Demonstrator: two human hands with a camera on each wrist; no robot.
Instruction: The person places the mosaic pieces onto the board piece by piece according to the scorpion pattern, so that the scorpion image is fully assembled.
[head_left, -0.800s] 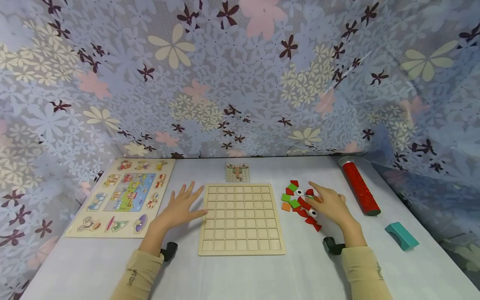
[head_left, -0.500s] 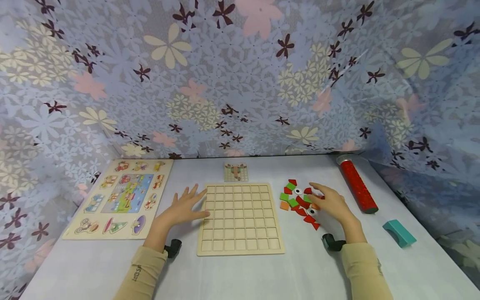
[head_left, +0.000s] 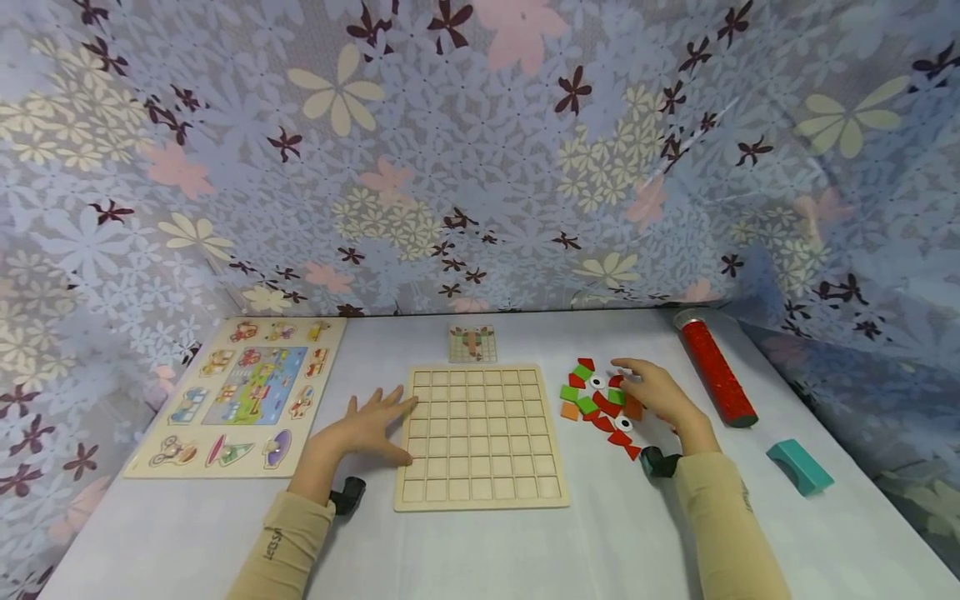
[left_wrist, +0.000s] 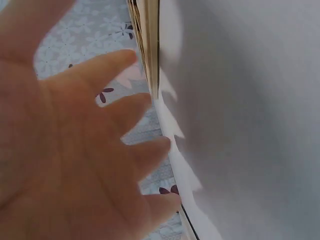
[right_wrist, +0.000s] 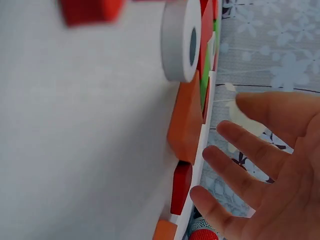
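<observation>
My left hand (head_left: 367, 429) is beside the left edge of a square wooden grid board (head_left: 480, 439), fingers spread, thumb and fingertips right at the rim. In the left wrist view that hand (left_wrist: 80, 145) shows an empty palm, and the board's edge (left_wrist: 153, 45) stands beyond the fingertips. At the board's right lies a loose cluster of small pieces: a green square (head_left: 569, 392), an orange square (head_left: 570, 411), red shapes and white round eye discs (head_left: 624, 424). My right hand (head_left: 660, 396) hovers at the cluster's right side, fingers loosely bent, holding nothing. Near it lies an orange block (right_wrist: 186, 120).
A small pattern card (head_left: 472, 344) lies behind the board. At the left is a wooden picture puzzle (head_left: 258, 387) with shaped pieces. A red glittery tube (head_left: 717, 373) and a teal arch block (head_left: 799, 467) lie at the right. A flowered cloth (head_left: 480, 158) hangs behind the table.
My left hand has come slightly nearer, its thumb sliding down along the board's left edge. My right hand has lifted and shifted a little, uncovering more of the orange piece beneath.
</observation>
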